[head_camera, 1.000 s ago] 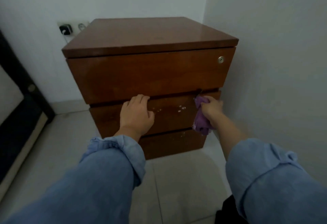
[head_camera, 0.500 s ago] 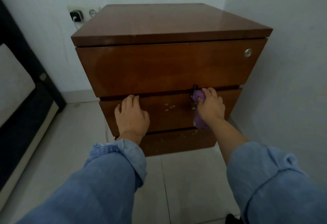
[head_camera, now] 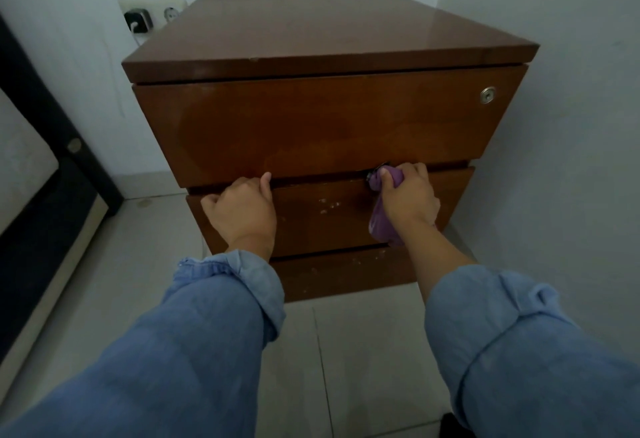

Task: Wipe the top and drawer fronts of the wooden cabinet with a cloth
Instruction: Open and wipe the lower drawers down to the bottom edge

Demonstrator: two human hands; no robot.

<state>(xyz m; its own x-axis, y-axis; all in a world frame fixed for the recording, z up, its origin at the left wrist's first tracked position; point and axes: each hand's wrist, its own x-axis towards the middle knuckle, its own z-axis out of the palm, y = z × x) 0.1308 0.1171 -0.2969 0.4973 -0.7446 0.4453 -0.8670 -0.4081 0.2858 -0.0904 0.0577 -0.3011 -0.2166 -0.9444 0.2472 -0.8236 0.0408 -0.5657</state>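
Head view: the right hand [head_camera: 407, 195] grips the purple cloth [head_camera: 382, 226] at the top edge of the middle drawer front [head_camera: 332, 219] of the wooden cabinet [head_camera: 325, 119]. That front runs left-right, unwiped pale specks [head_camera: 327, 205] lying just left of the cloth. The left hand [head_camera: 242, 210] curls over the same edge, blocking the stroke's far-left end.

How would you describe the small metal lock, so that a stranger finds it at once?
Start from the wooden cabinet in the corner and look at its top drawer front, the tallest of three. The lock sits near that front's upper right corner: a small round silver disc, the only metal on the brown wood.
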